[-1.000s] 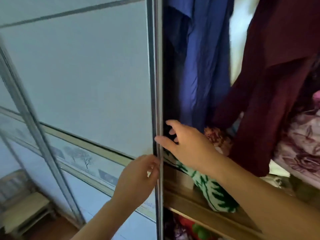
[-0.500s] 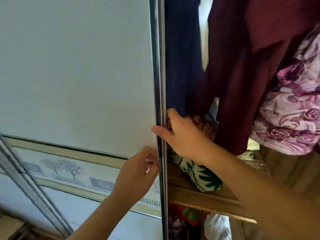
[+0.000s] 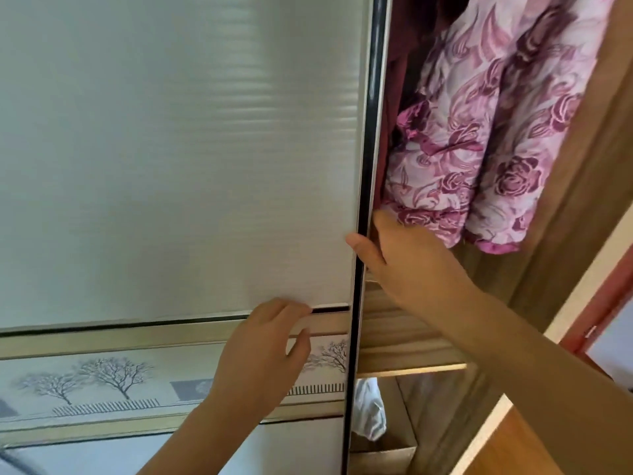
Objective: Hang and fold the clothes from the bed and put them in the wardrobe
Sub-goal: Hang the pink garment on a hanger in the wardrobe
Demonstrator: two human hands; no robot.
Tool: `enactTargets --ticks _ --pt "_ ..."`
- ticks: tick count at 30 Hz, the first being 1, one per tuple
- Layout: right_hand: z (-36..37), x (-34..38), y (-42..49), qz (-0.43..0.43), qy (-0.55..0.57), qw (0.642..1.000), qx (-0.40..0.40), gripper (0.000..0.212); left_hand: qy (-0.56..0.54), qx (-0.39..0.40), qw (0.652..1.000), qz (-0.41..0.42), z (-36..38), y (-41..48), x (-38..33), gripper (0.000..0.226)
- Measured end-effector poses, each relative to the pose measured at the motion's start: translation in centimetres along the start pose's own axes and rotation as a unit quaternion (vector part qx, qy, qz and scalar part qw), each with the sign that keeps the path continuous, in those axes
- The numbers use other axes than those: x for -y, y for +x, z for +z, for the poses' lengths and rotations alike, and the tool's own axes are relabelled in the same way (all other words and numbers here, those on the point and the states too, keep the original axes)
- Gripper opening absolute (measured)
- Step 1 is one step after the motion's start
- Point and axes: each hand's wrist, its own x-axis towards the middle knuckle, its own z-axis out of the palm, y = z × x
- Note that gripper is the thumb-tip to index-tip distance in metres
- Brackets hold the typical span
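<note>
We see the door filling the left, with a tree band low on it. Left hand rests on the door front, fingers loose, tips at the groove above the band, holding nothing. Right hand grips the door edge, thumb in front, fingers behind. In the wardrobe hang a maroon garment, then a floral garment, above the shelf.

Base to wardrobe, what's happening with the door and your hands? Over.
Right hand grips sliding door edge. Left hand touches door front. Pink floral garment hangs close behind that edge.
</note>
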Motion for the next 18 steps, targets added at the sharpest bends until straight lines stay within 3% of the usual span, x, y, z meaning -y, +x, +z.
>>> enactTargets --ticks 3,5,9,14,18 --pt "-1.1 -2.1 -2.4 0.018 -0.142 0.99 -0.008 0.045 0.013 0.009 0.999 0.037 1.7 0.5 -1.7 0.036" --pt "-1.8 -3.4 -3.6 0.056 -0.168 0.984 0.027 0.04 0.023 0.015 0.998 0.055 2.6 1.2 -2.8 0.041" --pt "-3.2 -5.6 -5.0 0.112 -0.193 0.975 0.018 0.035 0.016 0.019 0.995 0.097 4.2 2.5 -4.7 0.042" --pt "-2.5 -7.2 -6.3 0.135 -0.123 0.979 0.093 0.032 0.037 0.01 0.988 0.15 6.2 4.3 -7.1 0.047" --pt "-1.6 -9.0 -6.5 0.121 -0.102 0.984 0.077 0.021 0.074 0.009 0.974 0.212 7.9 5.0 -8.6 0.054"
